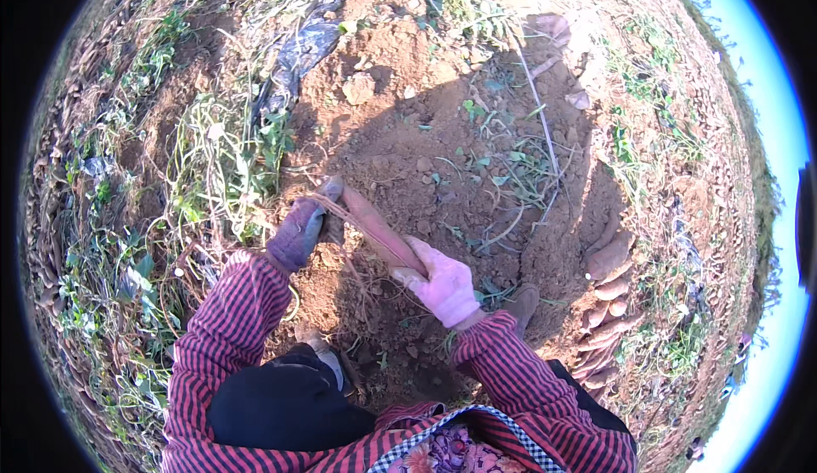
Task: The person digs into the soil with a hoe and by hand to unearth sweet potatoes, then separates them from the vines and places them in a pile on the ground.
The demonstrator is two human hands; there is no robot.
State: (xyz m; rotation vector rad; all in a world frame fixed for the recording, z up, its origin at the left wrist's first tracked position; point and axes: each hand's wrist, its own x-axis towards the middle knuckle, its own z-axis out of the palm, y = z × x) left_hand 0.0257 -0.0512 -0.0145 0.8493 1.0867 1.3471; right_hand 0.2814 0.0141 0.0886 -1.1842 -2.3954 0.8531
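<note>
Soil (396, 145) lies beneath the long sweet potato (376, 222) that our gloved left hand (301, 228) and right hand (446, 286) grip at opposite ends, and we judge that uneven twisting could snap it.

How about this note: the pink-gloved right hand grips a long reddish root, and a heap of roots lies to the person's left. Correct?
Not quite: in the head view, the heap of roots lies to the person's right. The pink-gloved right hand does grip a long reddish root.
</note>
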